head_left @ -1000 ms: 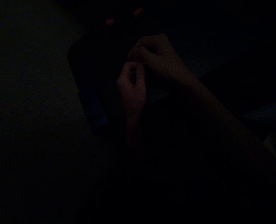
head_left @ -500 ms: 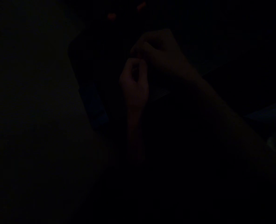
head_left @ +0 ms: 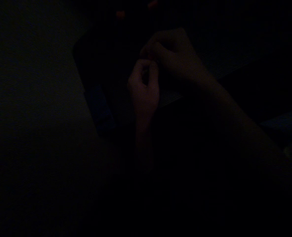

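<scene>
Filling the left of the frame, a dim greyish floor (head_left: 37, 82) took up the most area. Dark counter (head_left: 98, 59) came next, upper middle, one rounded corner at upper left; surface detail mostly lost in the dark. Right hand (head_left: 176, 51), upper centre, forearm running off toward lower right: thumb and forefinger bent in, tips pinching a small reddish thing. Left hand (head_left: 146, 87), just below it near frame centre, wrist toward the bottom: thumb and forefinger curved into a loop, tips pressed together right by the right hand's fingertips; could not tell whether they also gripped anything. Blue block-like item (head_left: 98, 110) lay along the counter's left edge, left of the left hand and apart from it; too dark to identify. Two small orange pieces (head_left: 120, 14) showed at the top edge, well apart from each other. Small reddish thing (head_left: 150, 56) sat at the right fingertips, upper centre, mostly hidden, shape unclear.
</scene>
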The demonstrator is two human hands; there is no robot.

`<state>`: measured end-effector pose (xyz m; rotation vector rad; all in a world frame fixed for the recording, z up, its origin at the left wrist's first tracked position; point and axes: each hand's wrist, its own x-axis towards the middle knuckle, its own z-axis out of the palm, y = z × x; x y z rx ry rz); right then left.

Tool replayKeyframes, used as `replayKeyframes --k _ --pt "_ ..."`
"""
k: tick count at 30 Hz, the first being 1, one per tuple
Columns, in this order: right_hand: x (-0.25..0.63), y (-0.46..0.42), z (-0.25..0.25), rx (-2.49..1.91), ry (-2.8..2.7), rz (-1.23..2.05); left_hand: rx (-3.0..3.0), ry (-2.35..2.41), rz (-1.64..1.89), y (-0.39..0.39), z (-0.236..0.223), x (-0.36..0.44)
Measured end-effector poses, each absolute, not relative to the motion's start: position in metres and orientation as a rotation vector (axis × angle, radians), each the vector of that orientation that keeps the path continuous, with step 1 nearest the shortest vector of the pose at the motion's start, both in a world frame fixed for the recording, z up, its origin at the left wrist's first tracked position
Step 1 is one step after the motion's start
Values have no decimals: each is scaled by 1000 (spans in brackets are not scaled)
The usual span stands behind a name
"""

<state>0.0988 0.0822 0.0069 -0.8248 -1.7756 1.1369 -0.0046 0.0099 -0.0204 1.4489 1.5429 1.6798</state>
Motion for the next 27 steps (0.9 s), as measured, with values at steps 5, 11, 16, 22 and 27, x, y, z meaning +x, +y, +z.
replayKeyframes --k 5,11,16,22,27 --pt "99 86 5 -816 -1803 1089 1428 1538 1702 8 -16 -2" --pt "99 88 1 -793 -1792 1083 1449 1543 1697 9 -17 -3" --pt "99 91 -1 -768 -1805 1076 1458 1566 1635 10 -21 -7" --pt "99 87 4 -805 -1788 1122 1438 1557 1647 8 -18 -5" --pt "101 87 5 -809 -1827 1116 1467 1566 1686 8 -16 -2"
